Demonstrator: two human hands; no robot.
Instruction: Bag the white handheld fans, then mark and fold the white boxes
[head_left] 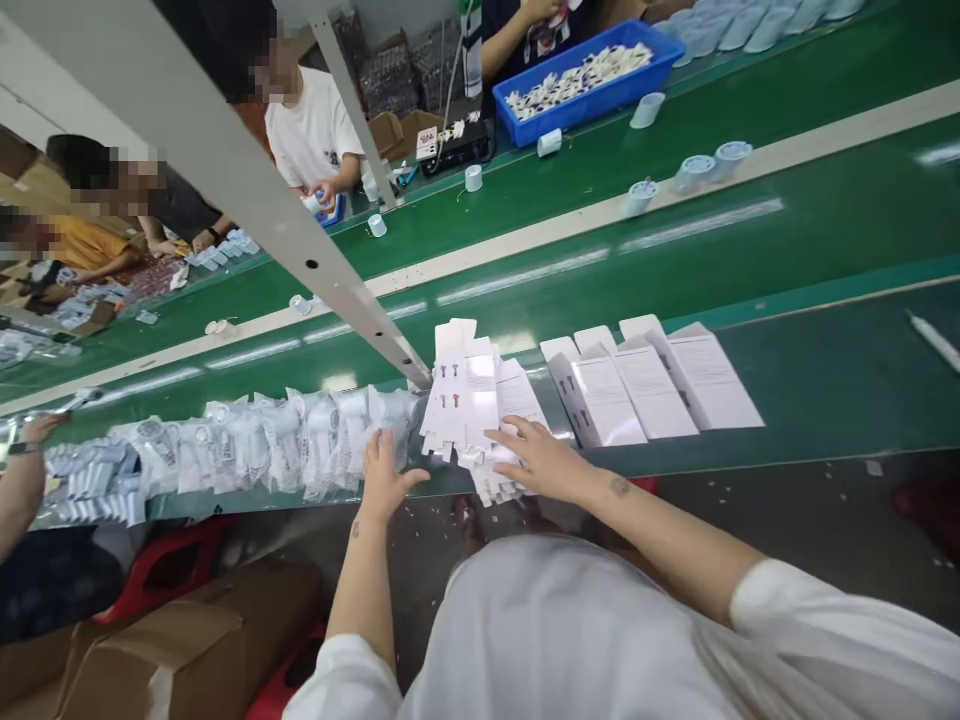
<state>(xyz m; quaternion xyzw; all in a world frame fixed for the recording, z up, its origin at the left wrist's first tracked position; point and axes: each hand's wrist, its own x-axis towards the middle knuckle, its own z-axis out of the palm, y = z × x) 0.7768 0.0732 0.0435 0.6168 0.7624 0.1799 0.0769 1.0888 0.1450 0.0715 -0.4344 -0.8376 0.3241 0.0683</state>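
My left hand (385, 474) is open, fingers apart, at the right end of a row of plastic-bagged pale blue items (277, 440); I cannot tell whether it touches the nearest bag. Over the lower right of a pile of flat white printed cartons (466, 385) lies my right hand (541, 455), its fingers spread and touching the cartons. Small pictures and tabs show on the top carton. Right of the pile, several folded white boxes (660, 390) lie side by side with printed text facing up.
A slanted metal post (360, 300) meets the bench just behind the cartons. Across the green conveyor (540, 265) stand translucent cups (640, 197) and a blue bin (581, 85) of small white parts. Co-workers sit opposite; another person's arm (22, 490) is at left. A cardboard box (180, 640) stands below.
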